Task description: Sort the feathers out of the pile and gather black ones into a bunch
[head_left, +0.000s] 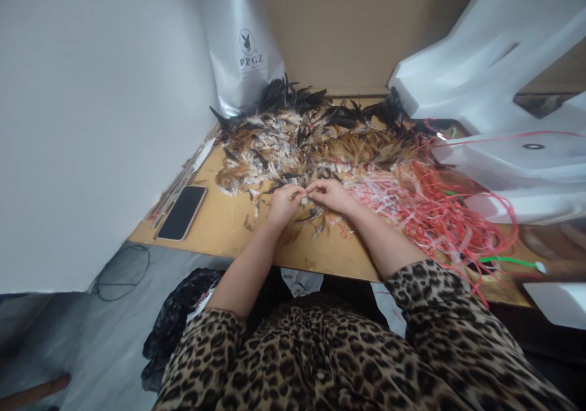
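My left hand (286,204) and my right hand (330,195) meet fingertip to fingertip over the near side of the table. Both are closed in a pinch on a small feather, whose pale fluffy end (304,201) shows just below the fingertips; most of it is hidden by the fingers. Right behind them spreads a wide pile of brown, white and black feathers (293,139). A few loose feathers (318,221) lie on the wood below my hands. To the right of my right hand is a tangled heap of red and pink plastic strips (425,209).
A phone (182,213) lies at the table's (220,228) left end, beside a white wall panel. Behind the feathers stands a white printed bag (242,44). White plastic sheeting or bags (485,63) crowd the right. A black plastic bag (176,319) sits below the table's front edge.
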{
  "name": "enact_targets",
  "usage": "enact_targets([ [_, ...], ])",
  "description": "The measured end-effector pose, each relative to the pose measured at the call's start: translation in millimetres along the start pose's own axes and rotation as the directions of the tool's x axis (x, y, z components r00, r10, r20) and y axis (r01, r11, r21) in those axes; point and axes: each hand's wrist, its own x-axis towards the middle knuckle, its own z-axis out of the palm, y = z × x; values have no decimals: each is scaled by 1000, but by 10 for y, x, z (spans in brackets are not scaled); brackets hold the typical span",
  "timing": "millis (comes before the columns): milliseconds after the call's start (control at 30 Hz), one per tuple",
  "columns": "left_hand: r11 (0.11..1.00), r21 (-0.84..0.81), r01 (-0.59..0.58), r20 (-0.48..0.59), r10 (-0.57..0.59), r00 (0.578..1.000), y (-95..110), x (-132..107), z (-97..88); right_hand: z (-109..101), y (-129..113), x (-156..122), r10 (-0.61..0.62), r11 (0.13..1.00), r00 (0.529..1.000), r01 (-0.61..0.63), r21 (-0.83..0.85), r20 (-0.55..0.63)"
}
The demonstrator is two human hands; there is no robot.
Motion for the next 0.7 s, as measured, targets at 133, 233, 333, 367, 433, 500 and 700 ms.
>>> enact_targets([
  [133, 1000, 15, -4, -14, 4, 1000, 2, 1, -3, 8, -10, 9, -75, 991, 994, 66, -113, -79],
  [233, 1000, 17, -1, -23, 1, 1000, 2, -1, -2, 24, -29, 3, -156, 977, 978, 132, -168, -138],
  [333, 1000, 9, 10, -34, -9, 999, -6, -1, 9, 40, -37, -11, -220, 958, 959, 178, -226, -177],
  [367, 1000, 5, 14, -37, -14, 999, -12, -1, 15, 42, -37, -16, -236, 952, 954, 188, -242, -184],
  [433, 1000, 1, 26, -46, -26, 999, -29, -2, 27, 36, -40, -27, -262, 939, 946, 203, -279, -193],
  [500, 999, 8, 43, -64, -42, 997, -53, -4, 32, 14, -49, -37, -271, 929, 942, 200, -312, -200],
  [700, 998, 23, 67, -65, -65, 996, -91, -12, 3, -82, -99, -71, -186, 915, 953, 78, -396, -240],
])
